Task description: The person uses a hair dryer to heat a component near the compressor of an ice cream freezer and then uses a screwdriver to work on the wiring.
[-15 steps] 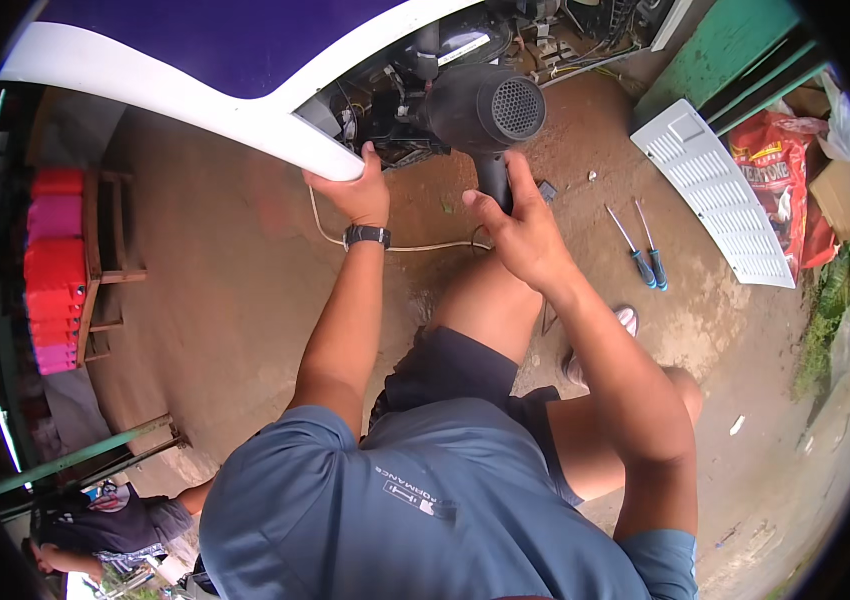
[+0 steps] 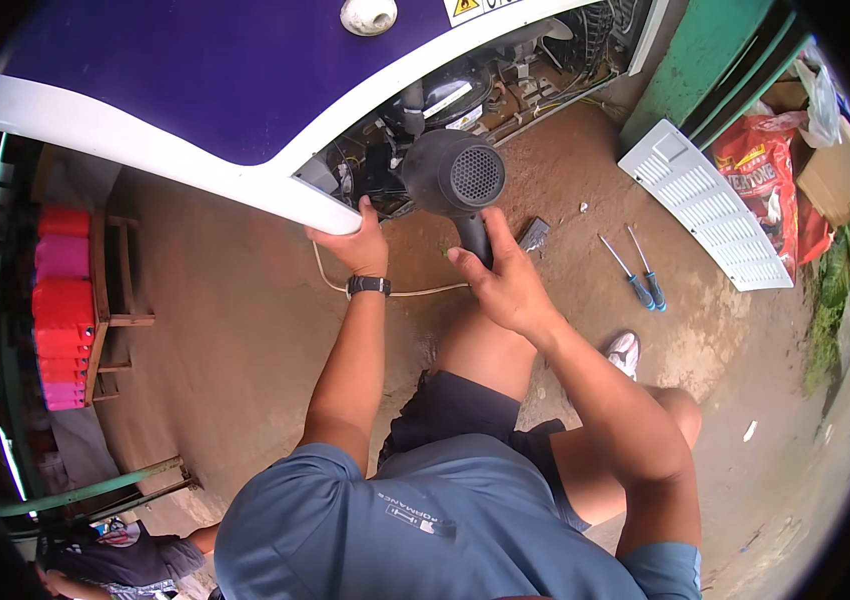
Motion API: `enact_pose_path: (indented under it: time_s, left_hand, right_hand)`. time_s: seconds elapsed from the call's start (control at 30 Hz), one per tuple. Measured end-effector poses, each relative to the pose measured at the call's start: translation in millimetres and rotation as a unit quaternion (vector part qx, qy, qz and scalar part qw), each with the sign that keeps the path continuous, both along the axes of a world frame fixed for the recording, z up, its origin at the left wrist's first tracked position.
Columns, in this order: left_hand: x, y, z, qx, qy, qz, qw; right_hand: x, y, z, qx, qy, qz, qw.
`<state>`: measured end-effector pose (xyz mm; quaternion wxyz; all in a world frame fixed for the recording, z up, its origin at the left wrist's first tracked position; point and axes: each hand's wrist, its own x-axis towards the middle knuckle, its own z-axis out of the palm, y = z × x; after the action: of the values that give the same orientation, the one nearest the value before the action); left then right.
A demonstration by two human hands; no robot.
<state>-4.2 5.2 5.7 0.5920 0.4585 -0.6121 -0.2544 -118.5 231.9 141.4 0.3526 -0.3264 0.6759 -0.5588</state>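
1. Right hand (image 2: 510, 288) is gripping the dryer (image 2: 437, 175), which is hovering before the cabinet (image 2: 215, 95), partly blocking the machinery (image 2: 457, 88);
2. left hand (image 2: 353, 248) is clasping the cabinet's edge;
3. screwdrivers (image 2: 642, 291) are lying rightward; the panel (image 2: 710, 210) beyond is partly covering a bag (image 2: 760, 165).

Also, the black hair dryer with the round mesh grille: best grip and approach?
Likely its slim black handle, from the near side: the handle juts toward the picture's lower edge and is narrower than the rounded barrel. The right hand grips it there.
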Motion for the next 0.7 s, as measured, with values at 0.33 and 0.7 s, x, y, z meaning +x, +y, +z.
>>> enact_pose_path:
  time_s: [0.33, 0.7]
  left_hand:
    - [-2, 6, 4, 0.025, 0.046, -0.029, 0.998]
    - [2, -2, -8, -0.001, 0.000, 0.010, 1.000]
  right_hand:
    - [0, 5, -13, -0.055, 0.006, -0.023, 0.998]
    - [-1, 8, -16, -0.086, 0.083, 0.033, 0.992]
